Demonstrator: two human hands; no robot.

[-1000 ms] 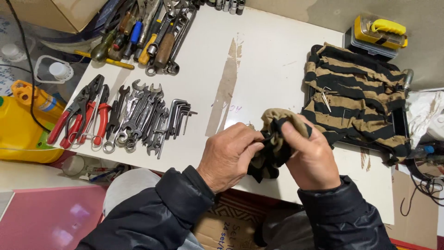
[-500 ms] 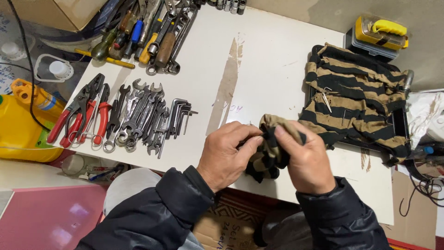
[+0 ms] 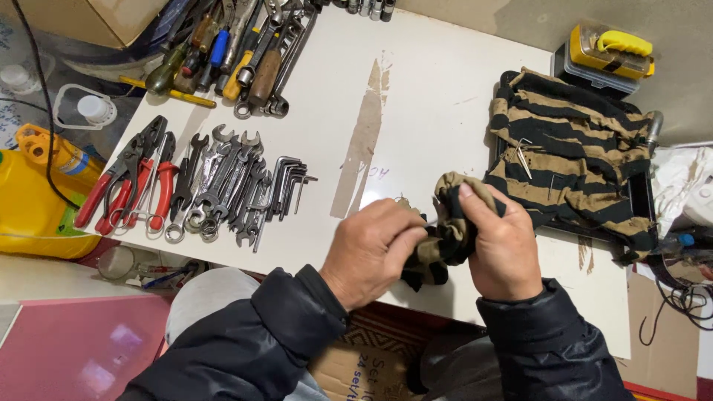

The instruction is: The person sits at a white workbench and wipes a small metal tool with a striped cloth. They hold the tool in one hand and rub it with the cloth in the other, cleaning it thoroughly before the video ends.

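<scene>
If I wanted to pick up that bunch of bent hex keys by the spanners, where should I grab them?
Probably at the long straight shafts of the hex keys, coming down from above. They lie flat and side by side on the white table, short bent ends pointing right, so pinching across the shafts near the bend likely gathers them all, clear of the spanners.

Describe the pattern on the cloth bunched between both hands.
The bunched striped cloth has tan and black stripes, clearest in the head view, gripped by left hand and right hand.
</scene>
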